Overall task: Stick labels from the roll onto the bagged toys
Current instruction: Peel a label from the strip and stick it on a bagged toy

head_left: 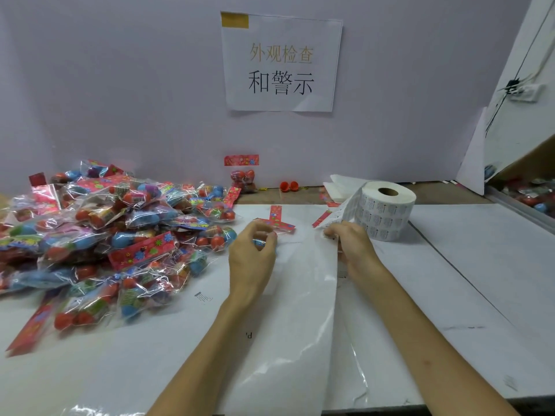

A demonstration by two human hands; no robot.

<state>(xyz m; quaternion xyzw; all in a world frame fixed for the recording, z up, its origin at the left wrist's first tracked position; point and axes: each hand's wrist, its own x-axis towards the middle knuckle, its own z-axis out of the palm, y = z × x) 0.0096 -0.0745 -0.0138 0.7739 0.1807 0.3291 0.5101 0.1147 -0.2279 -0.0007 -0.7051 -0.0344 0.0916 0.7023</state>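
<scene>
Left hand (252,256): fingers curled round one bag (282,226) on the desk (465,265). A blue ball shows between the fingers, and the bag's red header card sticks out past the fingertips.

Right hand (353,247): pinching the loose end of the strip (339,214) that comes off the roll (387,214), fingers curled on it. I can't tell whether a label is already peeled.

The roll stands on end just beside the right hand, on its far right side, core hole up, with rows of printed labels on its outer wrap.

Glossy liner (300,325) runs from between the hands toward the near desk edge.

Pile (105,235) of bagged toys on the left of the desk, with red and blue balls in clear bags and red flowered headers. The pile is near the left hand, not touching it.

At the back, a single bag is against the wall (242,175) and two red shells (289,185) lie beside it. Sign (282,61) with printed characters is taped to the wall above.
</scene>
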